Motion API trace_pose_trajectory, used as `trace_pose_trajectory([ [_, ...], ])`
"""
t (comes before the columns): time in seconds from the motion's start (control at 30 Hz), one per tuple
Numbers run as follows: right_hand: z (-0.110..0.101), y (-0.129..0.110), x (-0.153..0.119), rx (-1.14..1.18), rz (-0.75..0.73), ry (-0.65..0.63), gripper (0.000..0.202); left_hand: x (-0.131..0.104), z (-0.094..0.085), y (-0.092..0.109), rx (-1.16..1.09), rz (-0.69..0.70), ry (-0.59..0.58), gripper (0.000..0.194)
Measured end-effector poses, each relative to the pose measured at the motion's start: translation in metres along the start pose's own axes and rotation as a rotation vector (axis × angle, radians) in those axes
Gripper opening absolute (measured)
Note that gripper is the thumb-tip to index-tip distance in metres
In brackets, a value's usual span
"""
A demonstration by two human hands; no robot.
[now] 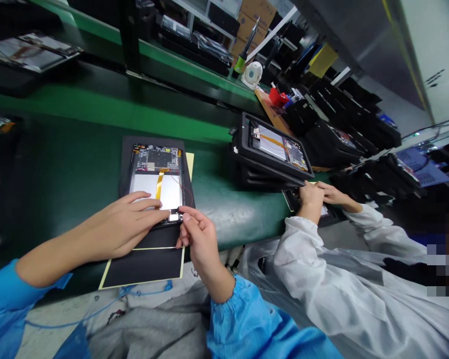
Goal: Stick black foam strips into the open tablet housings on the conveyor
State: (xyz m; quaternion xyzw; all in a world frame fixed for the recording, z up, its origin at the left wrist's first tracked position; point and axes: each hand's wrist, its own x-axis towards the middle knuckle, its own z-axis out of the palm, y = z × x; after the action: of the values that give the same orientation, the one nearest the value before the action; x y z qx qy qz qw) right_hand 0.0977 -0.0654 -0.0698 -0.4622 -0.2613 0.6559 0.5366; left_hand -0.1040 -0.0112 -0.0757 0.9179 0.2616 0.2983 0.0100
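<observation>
An opened tablet (171,185) lies on a black foam pad (126,164), its circuit board, silver battery and orange ribbon cable bare. My left hand (129,222) rests over the battery's lower part with fingers stretched out, the fingertips near a small white-and-black part at the bottom edge. At the tablet's lower right corner, my right hand (199,232) has thumb and index finger pinched together; whatever is between them is too small to make out. Thin red wires curve along the tablet's right side. Under the pad, a black sheet with yellow edges (145,269) sticks out toward me.
To the right stands a stack of black foam trays (247,164), another opened tablet (273,142) on top. Beyond it, a co-worker's hands (316,197) work at the green table (78,169). A small white fan (252,75) and a red container (278,97) are farther back.
</observation>
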Motion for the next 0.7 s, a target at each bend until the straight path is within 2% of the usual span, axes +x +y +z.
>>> trace_pose_trajectory([
  [0.2, 0.014, -0.009, 0.013, 0.059, 0.004, 0.105, 0.030, 0.001, 0.002, 0.001, -0.037, -0.039, 0.016, 0.053],
  [0.37, 0.017, -0.012, 0.016, 0.028, 0.041, 0.134, 0.030, 0.000, 0.003, -0.001, -0.097, -0.093, 0.009, 0.049],
  [0.53, 0.013, -0.007, 0.009, -0.007, 0.049, 0.170, 0.029, -0.001, 0.001, -0.005, -0.141, -0.084, -0.069, 0.043],
  [0.7, 0.015, -0.005, 0.004, 0.045, 0.057, 0.180, 0.028, -0.002, 0.003, -0.003, -0.185, -0.144, -0.001, 0.045],
])
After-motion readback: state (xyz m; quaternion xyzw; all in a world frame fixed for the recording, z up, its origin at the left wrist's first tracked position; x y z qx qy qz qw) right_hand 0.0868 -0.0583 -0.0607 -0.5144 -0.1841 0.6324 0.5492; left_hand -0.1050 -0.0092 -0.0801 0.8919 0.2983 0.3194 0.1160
